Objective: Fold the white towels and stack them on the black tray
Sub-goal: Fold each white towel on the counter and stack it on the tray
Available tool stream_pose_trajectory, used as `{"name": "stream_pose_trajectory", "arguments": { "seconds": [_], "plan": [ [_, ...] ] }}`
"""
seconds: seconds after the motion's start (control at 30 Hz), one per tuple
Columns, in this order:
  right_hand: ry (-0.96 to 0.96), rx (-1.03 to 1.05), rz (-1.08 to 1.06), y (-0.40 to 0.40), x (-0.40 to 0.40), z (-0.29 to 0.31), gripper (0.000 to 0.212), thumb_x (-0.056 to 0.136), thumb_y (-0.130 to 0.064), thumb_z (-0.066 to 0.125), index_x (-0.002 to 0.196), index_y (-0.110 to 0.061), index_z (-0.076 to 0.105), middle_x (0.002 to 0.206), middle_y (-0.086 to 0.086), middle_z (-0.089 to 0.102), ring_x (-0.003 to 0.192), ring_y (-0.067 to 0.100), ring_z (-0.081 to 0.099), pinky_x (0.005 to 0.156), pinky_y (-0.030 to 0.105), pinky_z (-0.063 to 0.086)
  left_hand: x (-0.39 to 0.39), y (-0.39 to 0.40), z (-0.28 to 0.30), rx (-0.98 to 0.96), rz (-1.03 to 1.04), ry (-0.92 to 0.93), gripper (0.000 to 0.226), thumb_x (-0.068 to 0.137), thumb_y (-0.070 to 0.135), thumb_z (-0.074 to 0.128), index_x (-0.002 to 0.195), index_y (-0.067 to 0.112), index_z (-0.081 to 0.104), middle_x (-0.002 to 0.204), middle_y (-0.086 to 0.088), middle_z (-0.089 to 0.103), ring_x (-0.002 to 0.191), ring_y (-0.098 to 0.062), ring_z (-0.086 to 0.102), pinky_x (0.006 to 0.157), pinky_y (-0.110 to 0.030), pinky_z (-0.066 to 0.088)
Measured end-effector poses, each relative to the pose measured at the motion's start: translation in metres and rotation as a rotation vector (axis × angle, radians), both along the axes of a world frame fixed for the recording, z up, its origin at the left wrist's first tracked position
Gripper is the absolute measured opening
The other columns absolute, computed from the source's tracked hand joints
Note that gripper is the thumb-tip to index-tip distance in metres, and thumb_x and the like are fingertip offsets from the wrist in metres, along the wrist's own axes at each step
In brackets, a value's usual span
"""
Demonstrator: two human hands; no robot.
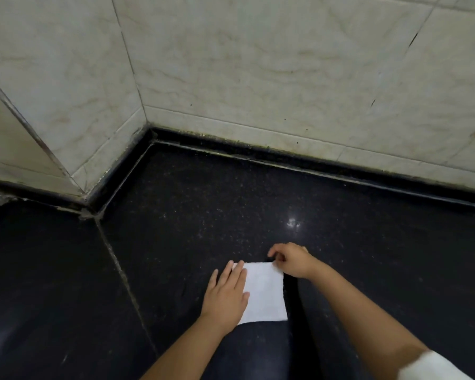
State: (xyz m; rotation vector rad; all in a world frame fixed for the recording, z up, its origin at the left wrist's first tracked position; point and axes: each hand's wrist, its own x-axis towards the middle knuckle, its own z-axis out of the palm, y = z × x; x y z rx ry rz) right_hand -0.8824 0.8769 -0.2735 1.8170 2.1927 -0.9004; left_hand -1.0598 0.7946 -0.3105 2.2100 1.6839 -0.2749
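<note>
**One folded towel on a dark surface, both hands on it**

The black tray cannot be made out: the towel lies on a dark patch that hardly differs from the black speckled floor (231,204), so its edges are hard to tell. At the lower right corner a white sleeve (433,366) is cut off by the frame.

At 9 o'clock of the towel the floor is wide and bare up to a grout line (121,272). At 12 o'clock it runs free to the tiled wall (258,64), and the two walls meet in a corner at about 10 o'clock.

The left hand (226,293) lies flat with straight fingers on the left part of the white towel (265,293), pressing it down. The towel is a folded rectangle, just between the two hands. The right hand (290,259) is at the towel's far right corner, about 1 o'clock, fingers curled; it seems to pinch that corner, but the grip itself is hidden.
</note>
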Motion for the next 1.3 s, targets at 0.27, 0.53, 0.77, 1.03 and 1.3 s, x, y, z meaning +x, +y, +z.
{"name": "stream_pose_trajectory", "arguments": {
  "seconds": [0.27, 0.53, 0.77, 1.03, 1.3],
  "plan": [
    [-0.085, 0.156, -0.115, -0.023, 0.003, -0.011, 0.038, 0.09, -0.021, 0.05, 0.127, -0.012, 0.051, 0.123, 0.008, 0.05, 0.119, 0.027, 0.044, 0.098, 0.033, 0.041, -0.002, 0.013, 0.004, 0.033, 0.031, -0.081, 0.048, 0.102, 0.031, 0.024, 0.147, 0.016, 0.018, 0.158, 0.001, 0.004, 0.146, -0.016, 0.001, 0.118, -0.036, 0.004],
    [-0.037, 0.028, -0.228, -0.026, -0.004, -0.014, 0.028, 0.082, 0.001, 0.045, 0.102, -0.005, 0.064, 0.107, 0.011, 0.061, 0.1, 0.027, 0.058, 0.073, 0.028, 0.044, 0.003, 0.049, 0.018, 0.024, -0.004, -0.056, 0.029, 0.097, 0.02, 0.04, 0.122, 0.014, 0.051, 0.126, -0.004, 0.05, 0.119, -0.021, 0.042, 0.099, -0.031, 0.033],
    [0.167, 0.144, -0.265, -0.075, 0.038, 0.044, 0.028, 0.077, -0.007, 0.055, 0.06, -0.024, 0.04, 0.069, -0.011, 0.04, 0.075, 0.014, 0.047, 0.056, 0.017, 0.034, 0.025, 0.041, 0.073, 0.104, -0.066, -0.28, 0.022, 0.093, 0.02, 0.044, 0.105, 0.015, 0.061, 0.103, -0.001, 0.052, 0.105, -0.019, 0.049, 0.083, -0.026, 0.041],
    [0.076, 0.335, -0.332, -0.201, 0.189, 0.108, 0.008, 0.083, -0.019, 0.059, 0.081, -0.011, 0.06, 0.074, -0.006, 0.046, 0.077, 0.012, 0.045, 0.066, 0.021, 0.031, 0.187, -0.025, 0.161, 0.233, -0.584, -0.308, 0.027, 0.095, 0.031, 0.044, 0.111, 0.019, 0.063, 0.11, -0.001, 0.055, 0.107, -0.017, 0.049, 0.086, -0.027, 0.038],
    [-0.167, 0.498, -0.442, -0.357, 0.401, 0.178, 0.018, 0.088, -0.027, 0.058, 0.089, -0.013, 0.067, 0.086, -0.007, 0.048, 0.086, 0.009, 0.043, 0.081, 0.026, 0.042, 0.407, -0.13, 0.193, 0.315, -0.936, -0.352, 0.029, 0.097, 0.033, 0.044, 0.113, 0.019, 0.063, 0.114, 0.001, 0.055, 0.106, -0.017, 0.048, 0.089, -0.03, 0.042]
  ]
}}
